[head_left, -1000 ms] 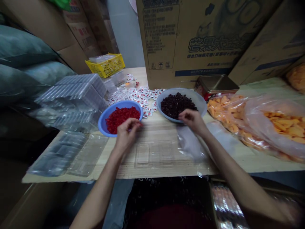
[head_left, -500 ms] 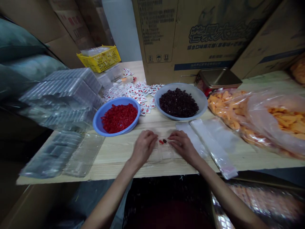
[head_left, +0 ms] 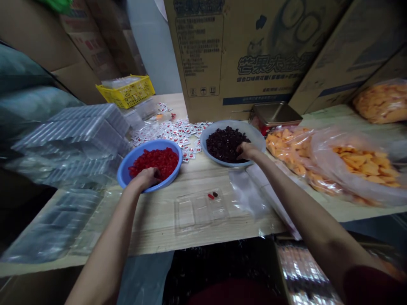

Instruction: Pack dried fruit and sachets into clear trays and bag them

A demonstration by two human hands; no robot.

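My left hand (head_left: 145, 178) rests at the near rim of a blue plastic bowl (head_left: 150, 180), its fingers dipping into the diced red dried fruit (head_left: 155, 163). My right hand (head_left: 246, 150) reaches over the rim of a pale blue bowl (head_left: 254, 135), with fingertips at a heap of dark dried berries (head_left: 225, 145). Whether either hand holds a piece is hidden. Between my arms lies a clear plastic compartment tray (head_left: 200, 212), with one red piece and one dark piece (head_left: 212, 195) together in a compartment.
Stacked clear trays (head_left: 73, 140) stand left of the bowls. Small red-and-white sachets (head_left: 168, 131) lie scattered behind them. Clear plastic sleeves (head_left: 249, 195) lie to the right, beside bags of orange dried mango (head_left: 359, 165). Cardboard cartons (head_left: 229, 55) wall off the table's back.
Both hands have moved from the clear tray back to the bowls, left to the red pieces and right to the dark ones. The tray now lies lower on the table, and my view has shifted.
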